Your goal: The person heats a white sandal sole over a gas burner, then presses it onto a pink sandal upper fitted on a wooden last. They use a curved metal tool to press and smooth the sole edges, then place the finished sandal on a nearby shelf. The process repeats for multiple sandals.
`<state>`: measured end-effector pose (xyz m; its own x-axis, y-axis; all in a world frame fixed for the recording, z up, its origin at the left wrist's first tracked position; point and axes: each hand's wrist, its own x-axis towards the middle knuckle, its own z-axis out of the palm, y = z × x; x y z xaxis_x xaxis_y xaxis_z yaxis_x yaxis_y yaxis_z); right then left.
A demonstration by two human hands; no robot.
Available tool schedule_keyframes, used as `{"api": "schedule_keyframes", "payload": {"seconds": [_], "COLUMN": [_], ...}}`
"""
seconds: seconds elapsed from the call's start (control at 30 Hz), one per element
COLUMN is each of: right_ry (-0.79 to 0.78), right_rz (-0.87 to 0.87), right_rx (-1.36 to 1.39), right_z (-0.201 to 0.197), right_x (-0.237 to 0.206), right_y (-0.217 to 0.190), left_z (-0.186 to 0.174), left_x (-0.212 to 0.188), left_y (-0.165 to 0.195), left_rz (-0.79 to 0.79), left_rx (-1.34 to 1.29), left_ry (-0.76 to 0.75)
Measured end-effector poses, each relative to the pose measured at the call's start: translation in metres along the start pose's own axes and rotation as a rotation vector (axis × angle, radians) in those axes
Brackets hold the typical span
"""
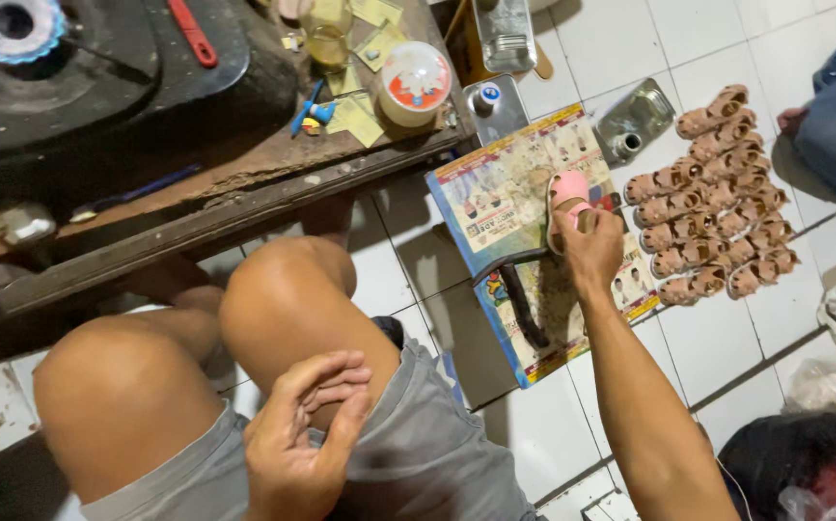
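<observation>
Right hand (589, 249): fingers pinching a pink sandal (568, 196) over printed paper (505, 198). Left hand (300, 439): fingers loosely curled, empty. Metal tins (635, 121) nearby; contents not visible.

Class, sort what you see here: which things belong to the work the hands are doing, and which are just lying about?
In use:
- right hand, grip on the pink sandal
- printed paper sheet under it
- rows of tan sandals alongside
- left hand, resting empty on the thigh

Lying about:
- red-handled tool
- tape roll
- metal cans
- black tool
</observation>
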<state>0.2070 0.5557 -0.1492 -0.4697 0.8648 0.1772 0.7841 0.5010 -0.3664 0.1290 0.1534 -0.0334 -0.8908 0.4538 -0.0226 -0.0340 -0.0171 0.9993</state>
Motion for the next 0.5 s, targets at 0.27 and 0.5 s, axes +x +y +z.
{"api": "schedule_keyframes", "payload": {"seconds": [0.27, 0.5], "right_ry": [-0.339, -0.398], "right_rz": [0.333, 0.305], "right_rx": [0.425, 0.438], "right_z": [-0.035, -0.030], "right_x": [0.029, 0.037], "right_y": [0.027, 0.048], "left_z": [0.005, 0.008], "left_x": [0.001, 0.002], "left_y": [0.002, 0.005], "left_rz": [-0.093, -0.053], "left_rx": [-0.010, -0.001], "left_ry": [0.019, 0.024]}}
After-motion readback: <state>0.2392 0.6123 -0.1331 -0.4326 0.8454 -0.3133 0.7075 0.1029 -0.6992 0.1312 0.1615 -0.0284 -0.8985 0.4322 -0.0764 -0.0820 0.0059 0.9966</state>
